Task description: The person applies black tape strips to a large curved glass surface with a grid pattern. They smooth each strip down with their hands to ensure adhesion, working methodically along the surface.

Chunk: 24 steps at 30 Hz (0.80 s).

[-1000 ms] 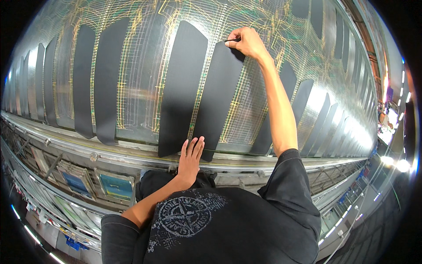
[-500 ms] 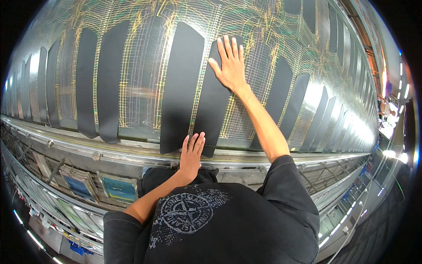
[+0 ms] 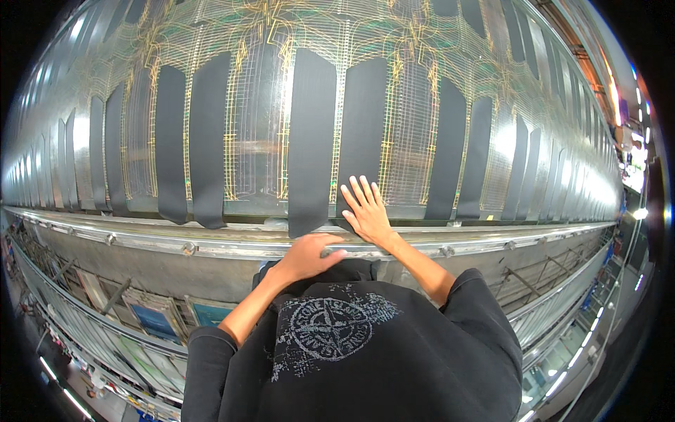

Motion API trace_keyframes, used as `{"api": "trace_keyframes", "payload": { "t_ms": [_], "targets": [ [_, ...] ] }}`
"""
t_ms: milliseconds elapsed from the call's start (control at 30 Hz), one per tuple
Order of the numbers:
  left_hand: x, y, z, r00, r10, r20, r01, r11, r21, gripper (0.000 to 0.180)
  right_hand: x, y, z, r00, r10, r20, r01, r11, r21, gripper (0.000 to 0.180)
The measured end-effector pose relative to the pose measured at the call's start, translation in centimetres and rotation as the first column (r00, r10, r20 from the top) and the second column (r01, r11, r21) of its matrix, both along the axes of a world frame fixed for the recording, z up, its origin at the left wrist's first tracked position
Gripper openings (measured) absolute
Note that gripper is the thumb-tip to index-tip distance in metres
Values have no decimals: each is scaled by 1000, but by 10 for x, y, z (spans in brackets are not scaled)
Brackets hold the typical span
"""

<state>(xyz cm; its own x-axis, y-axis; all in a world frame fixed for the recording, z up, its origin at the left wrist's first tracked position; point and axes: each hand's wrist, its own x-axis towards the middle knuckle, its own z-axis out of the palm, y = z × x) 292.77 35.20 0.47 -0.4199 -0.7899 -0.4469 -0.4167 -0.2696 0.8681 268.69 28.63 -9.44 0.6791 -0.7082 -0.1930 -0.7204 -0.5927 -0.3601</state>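
Note:
Several long dark fabric strips lie side by side on a big curved, shiny mould covered with yellow-green mesh (image 3: pixel 256 126). My right hand (image 3: pixel 365 211) lies flat with fingers spread on the lower end of one dark strip (image 3: pixel 362 119). A similar strip (image 3: pixel 311 141) lies just to its left. My left hand (image 3: pixel 306 257) is curled over the metal rim (image 3: pixel 176 243) that runs along the mould's near edge, below those two strips. My dark sweatshirt fills the lower middle of the view.
More dark strips (image 3: pixel 209 141) continue to the left and others (image 3: pixel 446 148) to the right, with bare mesh between them. A steel frame (image 3: pixel 105 295) with blue panels runs under the rim. Bright lamps (image 3: pixel 636 176) glare at the far right.
My right hand has slid down the strip from its top end to its lower end. My left hand has come off the strip's bottom and now grips the rim.

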Motion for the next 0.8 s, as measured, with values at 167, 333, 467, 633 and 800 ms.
{"api": "trace_keyframes", "payload": {
  "t_ms": [167, 333, 467, 633, 800],
  "targets": [
    [34, 33, -24, 869, 469, 159, -454, 882, -125, 32, 7, 0, 9, 959, -198, 203, 178, 978, 111, 67],
    [58, 60, -47, 720, 638, 272, -645, 760, -76, 22, -10, 8, 31, 714, -567, 411, 600, 798, 58, 22],
    [98, 74, -87, 621, 726, 296, -724, 676, -139, 25, -61, 30, 29, 694, -672, 259, 659, 738, 147, 18],
    [134, 50, -94, 327, 921, 211, -809, 158, 566, 31, -67, 54, 35, 808, -556, 195, 560, 827, 38, 23],
    [153, 47, -130, 212, 965, 157, -675, 28, 738, 20, -56, 67, 21, 757, -605, 247, 607, 791, 75, 18]
  ]
}}
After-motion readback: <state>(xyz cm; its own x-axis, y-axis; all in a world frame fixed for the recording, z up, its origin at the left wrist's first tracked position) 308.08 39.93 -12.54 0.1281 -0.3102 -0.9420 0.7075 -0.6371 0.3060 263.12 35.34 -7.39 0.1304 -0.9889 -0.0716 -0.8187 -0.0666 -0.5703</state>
